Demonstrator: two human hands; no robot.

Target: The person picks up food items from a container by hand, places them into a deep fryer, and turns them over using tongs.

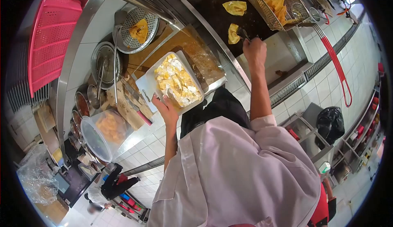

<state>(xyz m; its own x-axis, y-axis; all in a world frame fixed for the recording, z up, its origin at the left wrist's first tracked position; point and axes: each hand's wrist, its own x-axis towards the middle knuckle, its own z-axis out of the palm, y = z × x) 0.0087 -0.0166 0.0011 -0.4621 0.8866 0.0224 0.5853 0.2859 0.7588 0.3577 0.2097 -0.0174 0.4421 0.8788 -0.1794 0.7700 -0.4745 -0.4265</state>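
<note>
My left hand (166,108) grips the near rim of a white rectangular tray (144,83) filled with pale yellow battered pieces (177,81), held over the steel counter. My right hand (254,50) reaches out over the fryer's dark oil (211,12) and is closed on a small dark utensil (243,33). Its tip touches a yellow piece (233,33) floating in the oil. Another yellow piece (235,7) floats farther out. A wire fry basket (278,4) with golden fried pieces hangs at the fryer's far side.
A red-handled skimmer (337,65) lies to the right of the fryer. A perforated steel strainer (139,28), metal pots (104,63), a clear tub of fried food (107,131) and a pink crate (51,34) stand left. Another person (110,186) is at the bottom left. A black bag (330,122) sits low right.
</note>
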